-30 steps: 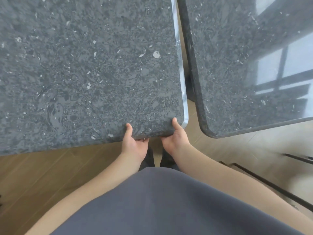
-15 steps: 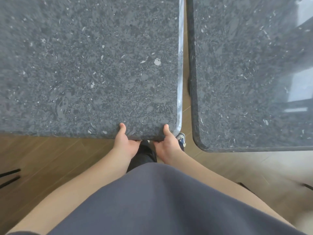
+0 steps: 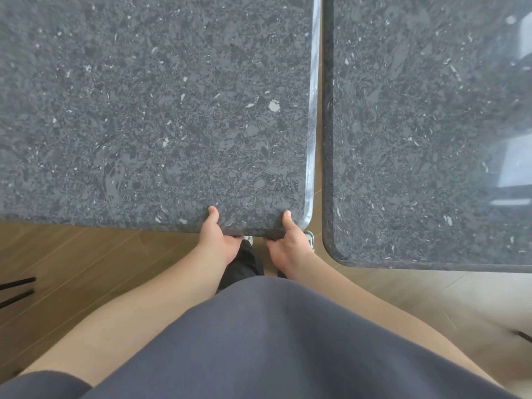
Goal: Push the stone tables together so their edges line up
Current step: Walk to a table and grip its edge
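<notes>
Two dark grey speckled stone tables fill the upper view. The left table [image 3: 149,116] has a shiny right edge; the right table [image 3: 426,133] lies beside it across a narrow gap that shows the floor. The right table's near edge reaches lower in the view than the left table's. My left hand [image 3: 218,243] grips the left table's near edge, thumb on top, fingers hidden underneath. My right hand [image 3: 290,246] grips the same edge close to its rounded near right corner, thumb on top.
Wooden floor [image 3: 86,260] lies below the tables. Thin black bars [image 3: 17,289] show at the left edge, and another black piece [image 3: 522,336] at the far right. My grey shirt and my shoes fill the lower middle.
The gap between the two tables has narrowed and their facing edges now run nearly parallel. Both hands keep their grip on the left table's near edge.
</notes>
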Demonstrator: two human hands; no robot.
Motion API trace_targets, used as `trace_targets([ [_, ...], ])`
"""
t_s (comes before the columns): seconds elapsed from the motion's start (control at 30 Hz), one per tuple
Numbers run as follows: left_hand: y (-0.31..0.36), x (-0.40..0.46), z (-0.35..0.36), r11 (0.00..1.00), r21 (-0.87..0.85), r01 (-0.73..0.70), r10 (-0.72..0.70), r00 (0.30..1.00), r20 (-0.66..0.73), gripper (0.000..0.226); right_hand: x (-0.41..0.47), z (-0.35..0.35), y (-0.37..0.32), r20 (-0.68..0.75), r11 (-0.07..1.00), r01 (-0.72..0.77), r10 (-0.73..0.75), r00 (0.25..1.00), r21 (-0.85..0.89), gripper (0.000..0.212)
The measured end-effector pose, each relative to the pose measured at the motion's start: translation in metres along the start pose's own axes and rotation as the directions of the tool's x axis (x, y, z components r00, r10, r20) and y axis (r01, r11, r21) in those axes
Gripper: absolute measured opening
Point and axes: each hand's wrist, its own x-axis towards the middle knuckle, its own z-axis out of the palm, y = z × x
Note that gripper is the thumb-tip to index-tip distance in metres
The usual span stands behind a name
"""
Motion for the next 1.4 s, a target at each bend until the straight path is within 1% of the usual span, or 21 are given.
trace_targets([
  [0.07, -0.004, 0.000, 0.004, 1.000, 0.004, -0.005, 0.005, 1.000, 0.002, 0.038, -0.001, 0.001, -0.008, 0.010, 1.000, -0.009, 0.009, 1.000, 0.007, 0.025],
  [0.2, -0.010, 0.000, 0.011, 1.000, 0.008, -0.008, 0.008, 1.000, -0.014, 0.036, -0.002, 0.002, -0.019, -0.007, 1.000, -0.019, 0.019, 1.000, -0.004, 0.032],
  [0.3, -0.012, -0.003, 0.016, 1.000, 0.013, -0.017, 0.017, 1.000, -0.019, 0.035, -0.004, 0.003, -0.024, 0.000, 1.000, -0.024, 0.024, 1.000, -0.017, 0.026],
  [0.53, -0.018, -0.005, 0.026, 1.000, -0.012, 0.000, 0.000, 1.000, -0.019, 0.038, -0.006, 0.003, -0.037, 0.015, 0.999, -0.009, 0.009, 1.000, -0.035, 0.023],
  [0.7, -0.019, -0.007, 0.030, 1.000, -0.006, -0.001, 0.001, 0.999, -0.043, 0.039, -0.010, 0.005, -0.042, 0.007, 0.998, -0.022, 0.022, 1.000, -0.060, 0.031],
  [0.83, -0.017, -0.011, 0.036, 0.998, 0.050, 0.028, -0.023, 0.994, -0.105, 0.041, -0.015, 0.006, -0.047, -0.001, 0.993, -0.046, 0.046, 0.999, -0.113, 0.033],
  [0.9, -0.012, -0.015, 0.038, 0.993, 0.101, 0.061, -0.051, 0.994, -0.100, 0.046, -0.019, 0.009, -0.055, -0.022, 0.984, -0.071, 0.068, 0.997, -0.161, 0.037],
  [0.97, -0.008, -0.020, 0.039, 0.984, 0.134, 0.113, -0.100, 0.990, -0.099, 0.051, -0.025, 0.014, -0.063, -0.060, 0.971, -0.125, 0.115, 0.992, -0.206, 0.029],
  [1.03, -0.003, -0.028, 0.038, 0.972, 0.179, 0.152, -0.134, 0.985, -0.107, 0.047, -0.033, 0.018, -0.071, -0.117, 0.959, -0.161, 0.137, 0.984, -0.232, 0.015],
  [1.07, 0.000, -0.034, 0.037, 0.963, 0.209, 0.170, -0.152, 0.983, -0.100, 0.046, -0.037, 0.021, -0.075, -0.152, 0.951, -0.164, 0.127, 0.980, -0.261, 0.013],
  [1.1, 0.003, -0.042, 0.035, 0.952, 0.241, 0.186, -0.169, 0.982, -0.089, 0.050, -0.043, 0.024, -0.078, -0.181, 0.940, -0.160, 0.108, 0.978, -0.300, 0.016],
  [1.13, 0.006, -0.050, 0.034, 0.941, 0.275, 0.196, -0.181, 0.980, -0.080, 0.057, -0.050, 0.027, -0.082, -0.198, 0.928, -0.147, 0.081, 0.977, -0.343, 0.029],
  [1.17, 0.009, -0.059, 0.033, 0.930, 0.316, 0.190, -0.178, 0.982, -0.067, 0.062, -0.059, 0.029, -0.086, -0.198, 0.917, -0.131, 0.059, 0.978, -0.377, 0.043],
  [1.2, 0.012, -0.068, 0.033, 0.919, 0.358, 0.164, -0.159, 0.986, -0.044, 0.063, -0.068, 0.032, -0.090, -0.182, 0.906, -0.120, 0.048, 0.982, -0.405, 0.054],
  [1.27, 0.018, -0.087, 0.036, 0.914, 0.398, 0.074, -0.093, 0.995, 0.028, 0.053, -0.086, 0.037, -0.099, -0.127, 0.882, -0.102, 0.048, 0.991, -0.459, 0.064],
  [1.33, 0.027, -0.105, 0.043, 0.919, 0.393, -0.025, -0.017, 0.994, 0.105, 0.033, -0.104, 0.046, -0.109, -0.042, 0.862, -0.052, 0.036, 0.998, -0.504, 0.060],
  [1.37, 0.032, -0.114, 0.047, 0.926, 0.372, -0.064, 0.010, 0.989, 0.145, 0.024, -0.113, 0.051, -0.114, 0.007, 0.849, 0.001, 0.003, 1.000, -0.528, 0.055],
  [1.4, 0.038, -0.124, 0.052, 0.934, 0.344, -0.100, 0.037, 0.982, 0.185, 0.021, -0.122, 0.056, -0.119, 0.057, 0.830, 0.065, -0.039, 0.998, -0.555, 0.046],
])
